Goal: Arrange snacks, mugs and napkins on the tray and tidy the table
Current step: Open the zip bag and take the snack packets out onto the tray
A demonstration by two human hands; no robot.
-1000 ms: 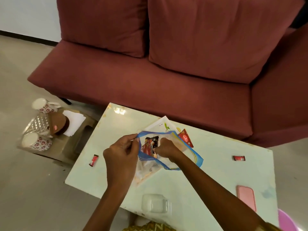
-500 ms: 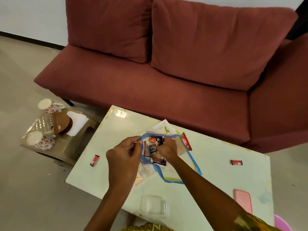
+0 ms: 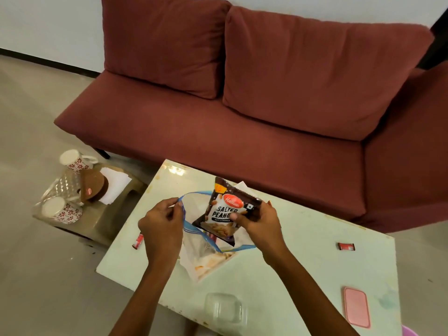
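My right hand (image 3: pixel 260 221) grips a dark salted-peanuts packet (image 3: pixel 224 209), lifted mostly out of a clear zip bag with a blue rim (image 3: pixel 194 241) that lies on the pale table (image 3: pixel 303 263). My left hand (image 3: pixel 161 225) pinches the bag's rim and holds its mouth open. More snacks show faintly inside the bag. Small red candies lie at the table's left edge (image 3: pixel 138 241) and at the right (image 3: pixel 346 246). On a low stool to the left sit a clear tray (image 3: pixel 65 185), two patterned mugs (image 3: pixel 75 161) (image 3: pixel 60 210), white napkins (image 3: pixel 115 184) and a brown round object (image 3: pixel 93 185).
A clear plastic box (image 3: pixel 224 310) stands at the table's near edge. A pink phone (image 3: pixel 356 306) lies at the right near corner. A maroon sofa (image 3: pixel 242 117) runs behind the table. Bare floor lies to the left.
My right hand has pulled the peanuts packet up out of the zip bag; it was inside the bag before. My left hand has kept its hold on the rim.
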